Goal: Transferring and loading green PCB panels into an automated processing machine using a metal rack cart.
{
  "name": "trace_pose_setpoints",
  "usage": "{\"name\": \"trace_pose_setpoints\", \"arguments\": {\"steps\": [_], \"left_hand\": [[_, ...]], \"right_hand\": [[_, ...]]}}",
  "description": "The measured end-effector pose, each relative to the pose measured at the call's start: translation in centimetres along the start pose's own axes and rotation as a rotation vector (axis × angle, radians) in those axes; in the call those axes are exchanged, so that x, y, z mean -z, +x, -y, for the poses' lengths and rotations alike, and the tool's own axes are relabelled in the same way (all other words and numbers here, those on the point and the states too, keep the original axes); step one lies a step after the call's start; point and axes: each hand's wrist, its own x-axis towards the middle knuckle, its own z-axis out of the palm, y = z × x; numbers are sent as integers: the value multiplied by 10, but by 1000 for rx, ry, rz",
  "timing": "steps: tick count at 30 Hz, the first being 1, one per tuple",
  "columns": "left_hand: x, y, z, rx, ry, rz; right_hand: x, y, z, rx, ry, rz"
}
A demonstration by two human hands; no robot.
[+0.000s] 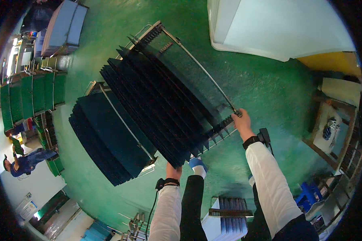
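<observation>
A slotted rack [197, 66] with metal rods stands before me, holding several thin dark panels [157, 100] upright side by side. My right hand [242, 122] is closed round its near right corner, where a metal rod meets the toothed edge. At the near left corner, my left hand [173, 172] reaches in under the panels; its fingers are hidden behind them. Both wrists carry black straps. A second rack [126, 124], also loaded with dark panels, stands close by on the left.
Between my legs is a rack of pale panels [229, 227]. A large white bin [277, 28] stands far right, a wooden-framed cart [330, 132] right. Green panels [32, 92] line the left side, where another person [28, 162] stands. Pale stacked sheets [64, 28] are far left.
</observation>
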Motion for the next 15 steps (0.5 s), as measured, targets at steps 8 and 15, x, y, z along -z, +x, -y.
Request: {"name": "trace_pose_setpoints", "arguments": {"steps": [8,15], "left_hand": [[15,-3,78,171,-377,-55],[15,-57,54,82,-96,20]], "right_hand": [[-13,-27,30,-103,178,72],[24,-71,-4,-50,189,64]]}}
